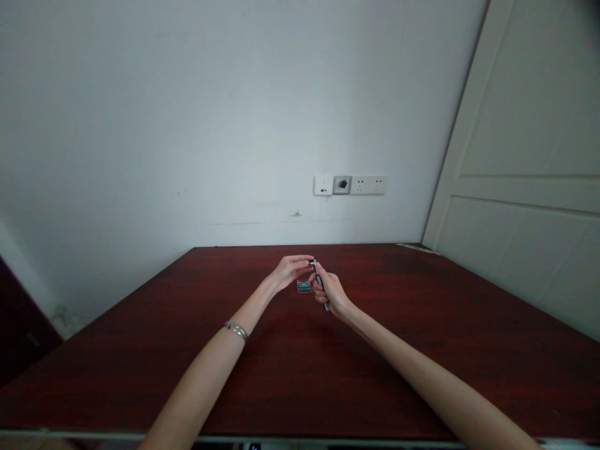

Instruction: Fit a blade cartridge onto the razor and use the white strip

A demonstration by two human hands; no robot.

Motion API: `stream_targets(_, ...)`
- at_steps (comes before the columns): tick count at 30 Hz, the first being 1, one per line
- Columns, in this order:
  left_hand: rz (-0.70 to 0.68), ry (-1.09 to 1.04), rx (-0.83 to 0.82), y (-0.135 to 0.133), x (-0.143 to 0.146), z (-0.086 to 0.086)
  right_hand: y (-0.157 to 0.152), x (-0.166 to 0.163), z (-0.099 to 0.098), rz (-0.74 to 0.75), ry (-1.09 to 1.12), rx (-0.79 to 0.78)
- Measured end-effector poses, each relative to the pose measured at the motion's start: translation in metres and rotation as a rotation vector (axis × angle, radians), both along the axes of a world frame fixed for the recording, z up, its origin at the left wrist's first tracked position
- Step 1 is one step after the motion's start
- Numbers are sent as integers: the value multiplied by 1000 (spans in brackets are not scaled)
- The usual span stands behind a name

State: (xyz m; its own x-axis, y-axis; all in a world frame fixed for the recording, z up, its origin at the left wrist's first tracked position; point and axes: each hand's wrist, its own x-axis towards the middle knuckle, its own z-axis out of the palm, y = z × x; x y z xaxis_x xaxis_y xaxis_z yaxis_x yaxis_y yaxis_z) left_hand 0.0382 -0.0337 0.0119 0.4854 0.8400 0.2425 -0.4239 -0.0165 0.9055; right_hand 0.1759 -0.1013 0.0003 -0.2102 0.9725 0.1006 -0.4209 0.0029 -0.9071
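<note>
Dark razor handle (322, 289), fisted in our right hand (332, 291), angled so our left hand (289, 270) pinches its head (312, 262) over teal cartridge pack (304, 287), mid-frame.

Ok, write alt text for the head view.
Two bare hands meet above a dark red wooden table: the right hand grips a slim dark stick-like tool, the left hand pinches its top end. A small teal box lies just beneath them, before a white wall.

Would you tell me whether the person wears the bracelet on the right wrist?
No, the bracelet sits on the left wrist, while the wrist behind the right hand, which grips a slim dark tool, is bare.
</note>
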Motion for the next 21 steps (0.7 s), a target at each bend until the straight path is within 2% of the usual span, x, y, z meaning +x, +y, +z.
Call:
stream_targets(9, -63, 50, 65, 4, -7, 1, -2, 0, 0, 2, -43, 3)
stream_targets(21, -57, 105, 126, 4, -10, 7, -1, 0, 0, -29, -125, 40)
